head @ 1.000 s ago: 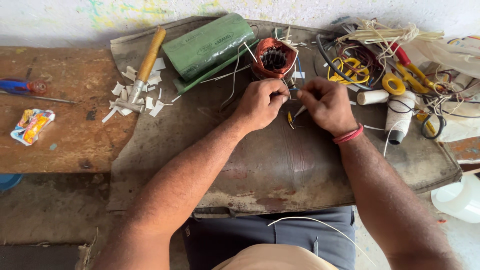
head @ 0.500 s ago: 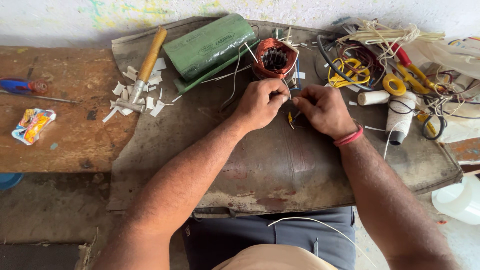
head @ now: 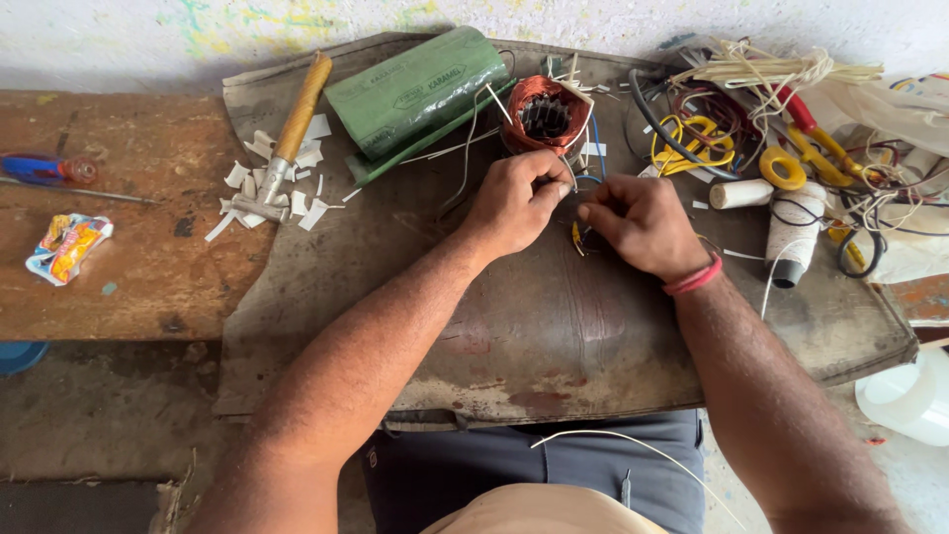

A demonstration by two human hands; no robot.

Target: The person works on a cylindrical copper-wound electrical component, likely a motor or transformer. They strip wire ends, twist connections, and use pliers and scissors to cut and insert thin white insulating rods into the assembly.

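Copper-wound stator [head: 544, 114] leads pinched by left hand [head: 514, 203], right hand [head: 643, 222]

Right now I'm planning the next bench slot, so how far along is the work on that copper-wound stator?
Looks done: the copper coils sit wound in the stator, and cut paper scraps lie by the hammer. In hand: the left hand and right hand pinch the lead wires in front of it. Left: the leads hang loose and the thread spool lies aside, so tying probably remains.
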